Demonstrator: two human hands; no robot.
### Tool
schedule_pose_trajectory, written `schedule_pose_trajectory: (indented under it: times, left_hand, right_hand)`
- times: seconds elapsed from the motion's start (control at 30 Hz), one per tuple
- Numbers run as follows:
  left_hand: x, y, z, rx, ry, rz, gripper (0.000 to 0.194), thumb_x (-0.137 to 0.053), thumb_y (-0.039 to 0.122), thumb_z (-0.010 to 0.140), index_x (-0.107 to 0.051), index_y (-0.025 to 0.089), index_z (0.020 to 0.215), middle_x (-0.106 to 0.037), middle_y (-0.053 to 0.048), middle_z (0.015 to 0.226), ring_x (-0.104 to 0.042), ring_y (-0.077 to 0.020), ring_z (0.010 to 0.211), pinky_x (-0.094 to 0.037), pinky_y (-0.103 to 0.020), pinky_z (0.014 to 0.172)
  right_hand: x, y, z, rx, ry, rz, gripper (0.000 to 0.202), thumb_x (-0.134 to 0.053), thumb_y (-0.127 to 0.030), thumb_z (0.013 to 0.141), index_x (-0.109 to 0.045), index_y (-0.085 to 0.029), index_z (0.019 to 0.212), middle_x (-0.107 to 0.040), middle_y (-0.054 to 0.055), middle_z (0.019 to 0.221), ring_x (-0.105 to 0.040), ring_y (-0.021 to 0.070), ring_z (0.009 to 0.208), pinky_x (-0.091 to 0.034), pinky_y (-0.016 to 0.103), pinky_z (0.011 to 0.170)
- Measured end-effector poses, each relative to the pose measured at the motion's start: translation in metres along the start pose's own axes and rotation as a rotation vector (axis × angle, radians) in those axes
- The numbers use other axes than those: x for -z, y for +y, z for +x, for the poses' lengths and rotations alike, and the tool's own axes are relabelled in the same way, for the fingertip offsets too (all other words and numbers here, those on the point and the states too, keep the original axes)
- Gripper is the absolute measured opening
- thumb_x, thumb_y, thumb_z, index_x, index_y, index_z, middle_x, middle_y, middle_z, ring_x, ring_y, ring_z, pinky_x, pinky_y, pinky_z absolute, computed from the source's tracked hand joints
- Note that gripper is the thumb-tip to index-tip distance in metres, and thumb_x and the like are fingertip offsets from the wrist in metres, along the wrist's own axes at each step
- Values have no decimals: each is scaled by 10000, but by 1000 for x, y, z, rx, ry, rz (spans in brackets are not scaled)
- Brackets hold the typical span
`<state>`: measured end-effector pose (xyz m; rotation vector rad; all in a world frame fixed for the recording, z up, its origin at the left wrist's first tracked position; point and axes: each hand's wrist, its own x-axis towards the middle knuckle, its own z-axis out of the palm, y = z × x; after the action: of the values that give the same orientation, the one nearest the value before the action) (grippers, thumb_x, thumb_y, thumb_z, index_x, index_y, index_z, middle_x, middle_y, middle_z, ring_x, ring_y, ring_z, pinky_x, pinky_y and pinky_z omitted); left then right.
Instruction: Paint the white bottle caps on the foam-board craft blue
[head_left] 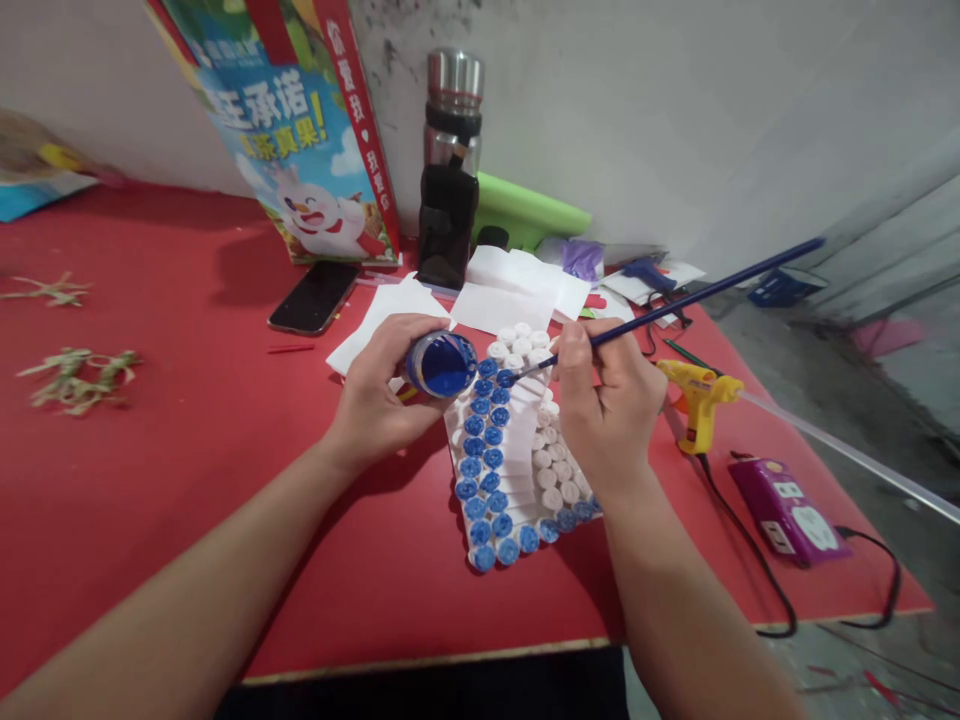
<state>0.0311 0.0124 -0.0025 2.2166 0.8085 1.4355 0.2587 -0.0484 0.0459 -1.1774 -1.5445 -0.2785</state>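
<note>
My left hand (386, 385) is wrapped round a small open jar of blue paint (444, 364), tilted so its mouth shows. In my right hand (611, 405) is a long dark blue paintbrush (705, 292), pinched near its lower end. The brush tip touches a rolled-paper disc at the upper part of a board (516, 455). Blue-painted discs line the board's left side and bottom edge. White discs sit at its top and right, and overlapping white paper strips run down the middle.
Behind the board are white papers (517, 285), a phone (313, 297), a flask (450, 170) and a printed bag (307, 150). On the right lie a yellow glue gun (699, 400) and a purple power block (787, 510) with cords. Woven straw pieces (79, 380) rest at left on the red table (187, 450).
</note>
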Motion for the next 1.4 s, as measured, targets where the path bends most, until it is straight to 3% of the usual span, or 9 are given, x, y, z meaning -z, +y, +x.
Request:
schedule_pose_trajectory:
  times: [0.47,1.17,1.4]
  left_hand:
    - [1,1,1,-2,7,-5,539,-867,233,889,-678,266,1392,-731,-128,1413,-717,-344,1319,-610,-576,1164]
    - [1,1,1,25,-4,10,533,-860,275,897,-663,278,1393,-725,-123,1422,-711,-332,1319,-611,-554,1150]
    - [1,1,1,9,8,1,510,-856,273,903,-669,279,1377,-727,-120,1414,-712,-333,1318,-600,-563,1164]
  right_hand:
    - [-2,-2,-3,0,-1,8,246,-557,-350,1135,-626,-250,921,-672,-35,721,-629,126,612,-490,295,620]
    - [-1,-2,-4,12,-9,0,270,-549,-357,1141,-632,-248,909,-659,-40,687,-607,125,591,-474,299,616]
    - [-2,-8,-2,126,-56,-3,221,-555,-289,1139,-638,-244,940,-700,-35,727,-616,120,608,-473,304,629]
